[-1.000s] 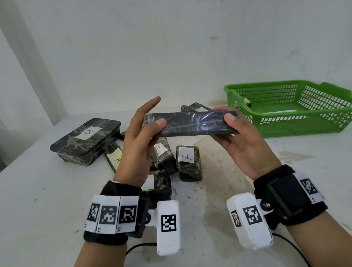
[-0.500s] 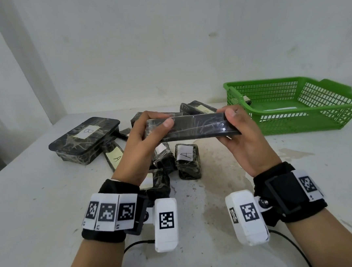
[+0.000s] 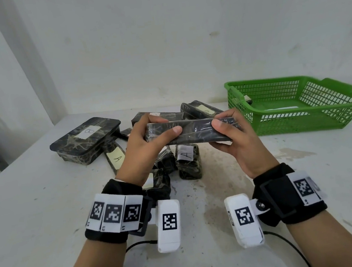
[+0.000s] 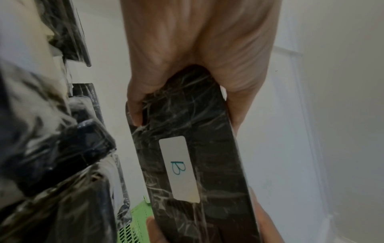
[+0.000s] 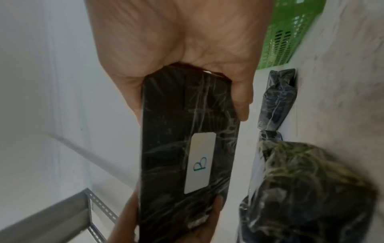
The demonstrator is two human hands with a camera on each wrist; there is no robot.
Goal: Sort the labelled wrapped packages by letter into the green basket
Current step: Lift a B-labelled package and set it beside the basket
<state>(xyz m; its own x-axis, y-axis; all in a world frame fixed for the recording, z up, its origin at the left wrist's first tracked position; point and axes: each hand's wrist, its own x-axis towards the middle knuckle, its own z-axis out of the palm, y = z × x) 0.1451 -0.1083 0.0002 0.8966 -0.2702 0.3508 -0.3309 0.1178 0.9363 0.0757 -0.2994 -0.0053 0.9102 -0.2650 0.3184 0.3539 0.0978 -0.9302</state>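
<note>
While the green basket (image 3: pixel 295 111) waits at the bench's far right corner, the long package (image 3: pixel 191 130) hangs crosswise above the bench middle, left hand (image 3: pixel 144 144) and right hand (image 3: pixel 239 143) pinching its ends; the right is nearer. Its B label (image 4: pixel 179 167) faces down, hidden from above.

place: bare workroom | cues: plain white walls (image 3: pixel 163 39); white table (image 3: pixel 29 208); perforated metal shelf frame (image 5: pixel 97 205)
</note>
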